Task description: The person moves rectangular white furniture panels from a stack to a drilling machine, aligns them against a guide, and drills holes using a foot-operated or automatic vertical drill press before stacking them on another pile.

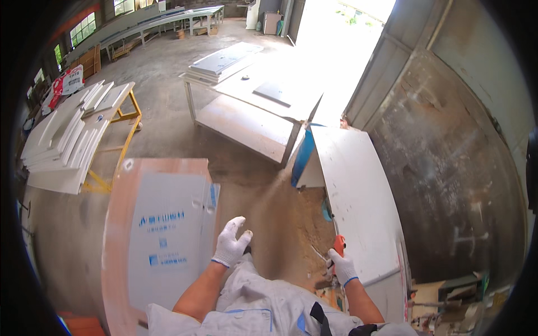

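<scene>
My left hand [230,245], in a white knit glove, is raised in front of my body with its fingers and thumb apart and nothing in it. It is nearest to the right edge of a board [159,224] wrapped in clear film with blue print, which lies on a brownish panel [117,229]. My right hand [343,265], gloved too, is closed around an orange-handled tool [339,245]; its exact kind is hard to make out. The hand and tool are beside the left edge of a long white bench top [364,190].
Ahead stands a metal-framed table [241,123] with grey and white panels. At the left, a yellow-legged table [129,112] bears several stacked white boards [67,134]. A dark sheet [448,173] leans on the right wall, with clutter [448,302] below it.
</scene>
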